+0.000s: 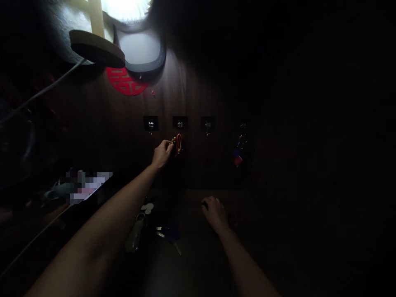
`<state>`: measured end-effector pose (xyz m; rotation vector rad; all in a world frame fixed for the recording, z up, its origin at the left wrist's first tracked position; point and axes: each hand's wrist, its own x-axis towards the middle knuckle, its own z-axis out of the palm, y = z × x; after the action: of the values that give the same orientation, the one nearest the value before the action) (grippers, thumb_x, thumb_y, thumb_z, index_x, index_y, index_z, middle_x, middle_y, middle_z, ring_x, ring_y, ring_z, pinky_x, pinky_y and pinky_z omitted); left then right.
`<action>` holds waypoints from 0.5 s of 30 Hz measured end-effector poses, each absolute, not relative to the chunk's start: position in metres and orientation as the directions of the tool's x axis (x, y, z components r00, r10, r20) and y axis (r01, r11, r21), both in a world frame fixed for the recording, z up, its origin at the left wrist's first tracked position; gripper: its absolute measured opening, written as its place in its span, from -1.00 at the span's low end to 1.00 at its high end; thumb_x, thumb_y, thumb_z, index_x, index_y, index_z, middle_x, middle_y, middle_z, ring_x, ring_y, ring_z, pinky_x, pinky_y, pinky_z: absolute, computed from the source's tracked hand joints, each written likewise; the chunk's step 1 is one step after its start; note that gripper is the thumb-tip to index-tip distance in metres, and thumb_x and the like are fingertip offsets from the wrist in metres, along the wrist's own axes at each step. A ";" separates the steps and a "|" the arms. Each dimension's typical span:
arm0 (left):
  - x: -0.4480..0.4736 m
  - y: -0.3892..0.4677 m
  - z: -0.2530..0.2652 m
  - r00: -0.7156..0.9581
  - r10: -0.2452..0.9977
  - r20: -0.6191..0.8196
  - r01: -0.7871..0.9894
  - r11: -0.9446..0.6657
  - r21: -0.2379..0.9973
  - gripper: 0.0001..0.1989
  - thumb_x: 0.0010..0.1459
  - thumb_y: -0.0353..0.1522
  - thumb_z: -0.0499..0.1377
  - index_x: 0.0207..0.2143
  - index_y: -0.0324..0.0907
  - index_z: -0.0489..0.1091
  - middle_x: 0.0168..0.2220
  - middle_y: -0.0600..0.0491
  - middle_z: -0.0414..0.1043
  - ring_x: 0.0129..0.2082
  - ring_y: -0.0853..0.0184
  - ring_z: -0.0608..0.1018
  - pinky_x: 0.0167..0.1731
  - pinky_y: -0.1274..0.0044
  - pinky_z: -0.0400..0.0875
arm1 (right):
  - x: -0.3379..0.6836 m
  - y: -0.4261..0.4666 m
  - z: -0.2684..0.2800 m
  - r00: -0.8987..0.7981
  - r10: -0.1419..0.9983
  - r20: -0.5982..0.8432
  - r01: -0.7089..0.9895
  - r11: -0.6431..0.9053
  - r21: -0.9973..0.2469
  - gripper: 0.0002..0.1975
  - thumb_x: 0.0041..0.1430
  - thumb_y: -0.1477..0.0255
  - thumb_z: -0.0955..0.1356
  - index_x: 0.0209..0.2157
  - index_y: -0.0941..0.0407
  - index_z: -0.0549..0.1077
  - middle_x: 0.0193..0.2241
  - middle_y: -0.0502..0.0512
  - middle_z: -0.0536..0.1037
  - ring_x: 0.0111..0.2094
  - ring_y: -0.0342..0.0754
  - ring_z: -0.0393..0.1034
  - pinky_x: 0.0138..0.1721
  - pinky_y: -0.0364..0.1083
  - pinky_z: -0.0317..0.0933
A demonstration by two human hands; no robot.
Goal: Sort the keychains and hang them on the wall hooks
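The fingers of my left hand [162,152] are closed on a colourful braided cord [178,144], red with yellow and green. The cord is just beneath the second hook [180,123] from the left, on a dark wooden panel; whether it hangs from that hook I cannot tell. My right hand [214,211] rests low on a dark surface near the panel's foot. Its fingers are loosely bent, thumb apart, and no held thing shows. Between my forearms lie keys [160,232] with a dark blue piece, a pale elongated item with a ring [136,235] and several white discs [148,208].
More hooks, a left one [151,123] and a right one [208,123], flank the middle. A keyring with a red tag [238,161] hangs further right. A lit lamp [97,47], a red paper cutout [126,81], a glowing screen [93,187] and white cables are leftward. Deep shadow covers the right.
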<state>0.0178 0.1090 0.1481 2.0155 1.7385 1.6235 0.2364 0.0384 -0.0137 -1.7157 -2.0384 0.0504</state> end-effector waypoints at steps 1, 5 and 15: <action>0.018 0.108 0.144 -0.164 0.737 0.656 0.702 -0.380 0.602 -0.73 0.14 -0.26 0.02 -0.17 -0.19 0.36 -0.25 0.00 0.49 -0.26 0.33 0.49 -0.26 0.57 0.29 | 0.236 0.039 -0.014 -0.105 0.939 0.327 0.922 0.216 -0.323 -0.80 0.11 0.47 0.23 -0.26 0.06 0.45 -0.21 0.10 0.43 -0.13 -0.01 0.24 -0.18 -0.08 0.07; 0.019 0.101 0.127 -0.157 0.754 0.638 0.700 -0.371 0.610 -0.76 0.16 -0.32 0.00 -0.21 -0.21 0.39 -0.27 -0.01 0.49 -0.27 0.32 0.49 -0.28 0.57 0.28 | 0.236 0.038 -0.014 -0.109 0.939 0.325 0.919 0.221 -0.328 -0.79 0.11 0.48 0.23 -0.25 0.06 0.45 -0.20 0.10 0.43 -0.12 0.00 0.24 -0.18 -0.08 0.06; 0.021 0.084 0.088 -0.170 0.799 0.577 0.672 -0.334 0.661 -0.75 0.16 -0.36 -0.03 -0.22 -0.21 0.40 -0.31 0.02 0.50 -0.29 0.32 0.50 -0.34 0.60 0.27 | 0.235 0.036 -0.011 -0.101 0.939 0.330 0.918 0.216 -0.333 -0.80 0.10 0.49 0.24 -0.25 0.06 0.45 -0.20 0.10 0.43 -0.12 -0.01 0.24 -0.16 -0.08 0.06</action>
<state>0.0209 0.0841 0.0884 1.9369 1.7334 1.5297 0.2349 0.0360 -0.0115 -1.7117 -2.0295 0.0589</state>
